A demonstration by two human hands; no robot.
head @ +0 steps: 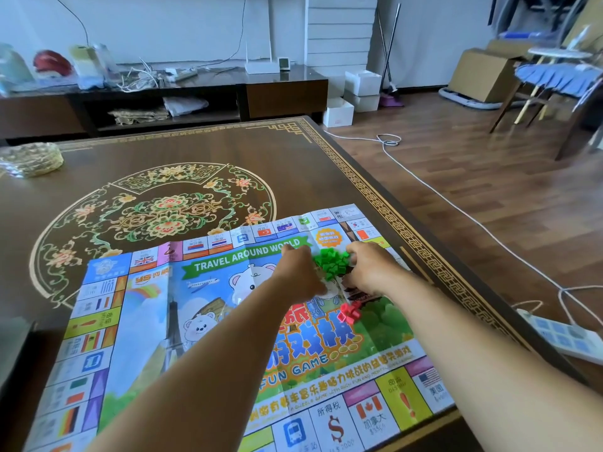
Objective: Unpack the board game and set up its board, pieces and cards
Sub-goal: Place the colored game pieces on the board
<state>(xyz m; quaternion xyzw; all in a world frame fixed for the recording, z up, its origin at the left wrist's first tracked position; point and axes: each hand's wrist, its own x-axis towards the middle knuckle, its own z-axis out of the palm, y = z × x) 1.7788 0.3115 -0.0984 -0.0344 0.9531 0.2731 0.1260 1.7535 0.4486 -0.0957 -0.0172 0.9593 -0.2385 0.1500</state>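
Observation:
A colourful paper game board (208, 321) lies unfolded on the dark wooden table (228, 151), creased along its folds. On its far right part sits a heap of small green plastic houses (331, 261). My left hand (301, 272) touches the heap's left side, fingers bent around it. On the heap's right side, my right hand (370, 267) has its fingers curled down at the pieces. Whether either hand holds any piece is hidden. A smaller cluster of red pieces (350, 313) lies on the board just nearer, between my forearms.
A bag of patterned items (31, 158) lies at the table's far left. The table's right edge is close to the board. On the floor to the right run a white cable (456, 207) and a power strip (564, 337). A low cabinet (163, 96) stands behind.

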